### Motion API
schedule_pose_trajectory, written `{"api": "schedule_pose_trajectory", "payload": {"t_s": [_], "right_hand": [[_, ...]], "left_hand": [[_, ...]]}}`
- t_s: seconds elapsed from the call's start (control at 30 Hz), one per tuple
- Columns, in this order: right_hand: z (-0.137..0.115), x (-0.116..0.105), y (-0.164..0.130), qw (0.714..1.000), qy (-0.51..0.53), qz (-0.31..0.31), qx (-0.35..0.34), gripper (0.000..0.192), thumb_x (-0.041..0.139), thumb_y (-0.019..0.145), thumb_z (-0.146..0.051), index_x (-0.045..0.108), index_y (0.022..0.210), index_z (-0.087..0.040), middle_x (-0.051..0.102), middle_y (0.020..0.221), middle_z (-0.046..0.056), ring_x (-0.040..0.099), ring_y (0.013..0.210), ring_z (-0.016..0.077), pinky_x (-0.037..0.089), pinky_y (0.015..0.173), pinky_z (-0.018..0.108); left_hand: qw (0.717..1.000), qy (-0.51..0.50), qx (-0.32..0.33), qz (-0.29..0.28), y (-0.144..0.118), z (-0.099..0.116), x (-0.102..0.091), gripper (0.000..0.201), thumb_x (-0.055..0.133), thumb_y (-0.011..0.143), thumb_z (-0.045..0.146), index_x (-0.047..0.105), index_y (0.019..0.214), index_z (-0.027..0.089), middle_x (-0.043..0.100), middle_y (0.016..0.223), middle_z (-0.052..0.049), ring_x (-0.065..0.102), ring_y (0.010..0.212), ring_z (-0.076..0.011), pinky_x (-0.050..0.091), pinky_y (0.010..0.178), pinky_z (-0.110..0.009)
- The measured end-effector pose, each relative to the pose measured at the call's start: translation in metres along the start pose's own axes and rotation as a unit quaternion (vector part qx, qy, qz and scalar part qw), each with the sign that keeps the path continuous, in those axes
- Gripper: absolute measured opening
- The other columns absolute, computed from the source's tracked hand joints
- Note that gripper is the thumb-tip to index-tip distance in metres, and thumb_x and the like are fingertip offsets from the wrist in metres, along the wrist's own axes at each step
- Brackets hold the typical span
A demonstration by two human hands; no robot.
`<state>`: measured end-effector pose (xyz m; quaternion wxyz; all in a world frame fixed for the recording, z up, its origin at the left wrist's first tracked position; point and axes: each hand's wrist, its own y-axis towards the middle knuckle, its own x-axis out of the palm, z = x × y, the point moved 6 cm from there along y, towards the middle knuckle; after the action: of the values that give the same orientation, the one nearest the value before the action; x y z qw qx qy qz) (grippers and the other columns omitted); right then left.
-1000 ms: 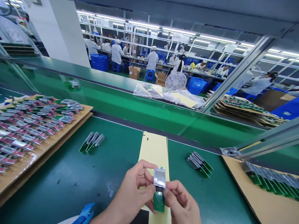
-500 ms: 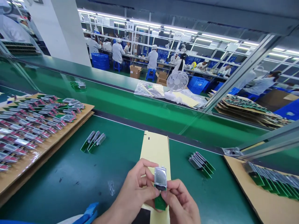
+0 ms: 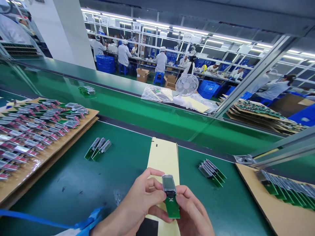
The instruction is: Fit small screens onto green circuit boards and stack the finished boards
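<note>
Between my two hands is a small green circuit board with a grey display [image 3: 169,183] at its upper end. My left hand [image 3: 145,195] grips its left side with thumb and fingers. On the other side, my right hand [image 3: 193,208] pinches the right edge near the black strip below the display. Under them lies a long pale yellow strip [image 3: 163,157] with a black patch [image 3: 147,227] at its near end. Three or so similar boards [image 3: 97,149] lean together at left, and another small group [image 3: 212,172] rests at right.
A cardboard tray [image 3: 86,123] full of display boards stands at left. Another cardboard sheet [image 3: 256,190] with a row of boards lies at right. Beyond the black edge runs a green conveyor belt [image 3: 128,113] carrying a board cluster [image 3: 87,90]. A white fan [image 3: 187,85] and metal post [image 3: 253,78] stand behind.
The held board has tilted, so its display and green lower part now face me more fully. On the belt, the board cluster has shifted slightly right. A blue strap shows at lower left.
</note>
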<state>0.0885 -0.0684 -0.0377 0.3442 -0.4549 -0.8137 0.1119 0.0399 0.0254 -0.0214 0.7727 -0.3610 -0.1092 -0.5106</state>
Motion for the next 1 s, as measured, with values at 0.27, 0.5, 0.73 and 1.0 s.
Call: {"api": "schedule_pose_trajectory", "payload": {"t_s": [0.27, 0.5, 0.73, 1.0], "right_hand": [[0.014, -0.019, 0.012, 0.998, -0.033, 0.041, -0.017, 0.035, 0.08, 0.048, -0.044, 0.057, 0.054, -0.018, 0.047, 0.041, -0.004, 0.035, 0.034, 0.0049, 0.027, 0.033, 0.016], [0.001, -0.002, 0.0, 0.999, -0.024, 0.005, 0.039, 0.027, 0.075, 0.06, -0.04, 0.061, 0.059, -0.017, 0.054, 0.051, -0.002, 0.042, 0.039, 0.0048, 0.029, 0.035, 0.014], [-0.045, -0.01, -0.007, 0.91, -0.325, 0.06, -0.252, 0.023, 0.074, 0.062, -0.039, 0.069, 0.079, -0.025, 0.065, 0.072, 0.003, 0.056, 0.06, 0.0162, 0.044, 0.047, 0.022], [-0.063, 0.006, -0.01, 0.763, -0.512, -0.068, -0.389, 0.013, 0.064, 0.074, -0.023, 0.072, 0.079, -0.032, 0.071, 0.086, 0.003, 0.066, 0.073, 0.0228, 0.054, 0.057, 0.029]], "left_hand": [[1.0, 0.023, 0.001, -0.001, 0.0, -0.006, 0.0, 0.03, 0.061, 0.064, 0.014, 0.044, 0.089, 0.018, 0.047, 0.069, 0.006, 0.053, 0.053, -0.0083, 0.053, 0.045, -0.024], [1.0, 0.01, -0.012, -0.01, -0.001, -0.002, -0.001, 0.031, 0.066, 0.067, 0.019, 0.047, 0.091, 0.017, 0.052, 0.067, 0.006, 0.056, 0.051, -0.0065, 0.052, 0.049, -0.02], [1.0, 0.01, -0.004, 0.013, 0.002, 0.002, -0.009, 0.032, 0.07, 0.064, 0.018, 0.048, 0.088, 0.015, 0.052, 0.063, 0.006, 0.059, 0.059, -0.0116, 0.054, 0.048, -0.023], [1.0, 0.013, -0.005, 0.012, 0.005, 0.0, -0.009, 0.03, 0.071, 0.064, 0.023, 0.048, 0.081, 0.016, 0.052, 0.058, 0.007, 0.061, 0.056, -0.0129, 0.052, 0.048, -0.024]]}}
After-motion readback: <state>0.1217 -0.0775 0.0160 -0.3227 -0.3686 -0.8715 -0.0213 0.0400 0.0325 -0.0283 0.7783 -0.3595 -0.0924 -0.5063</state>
